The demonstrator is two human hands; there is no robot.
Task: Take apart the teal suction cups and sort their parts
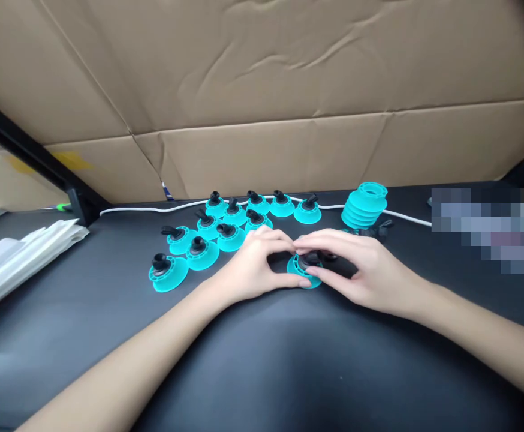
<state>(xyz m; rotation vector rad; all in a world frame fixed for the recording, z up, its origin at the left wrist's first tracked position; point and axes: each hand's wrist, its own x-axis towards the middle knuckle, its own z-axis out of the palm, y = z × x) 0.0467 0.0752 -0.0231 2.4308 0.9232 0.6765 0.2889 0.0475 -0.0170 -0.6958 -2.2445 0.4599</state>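
I see left hand (253, 267) and right hand (376, 270) holding a cup (304, 264); stack (363, 207) at one o'clock, other cups (231, 241) at ten.

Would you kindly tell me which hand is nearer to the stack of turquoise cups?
Right: the right hand is in front of the stack of turquoise cups, while the left hand is farther off, in front and to the stack's left.

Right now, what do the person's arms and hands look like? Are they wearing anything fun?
Nothing fun that I can see! The left hand and right hand have no gloves, and no rings or bracelets show. The left forearm and right forearm look slim and bare, with no sleeves or watch in view.
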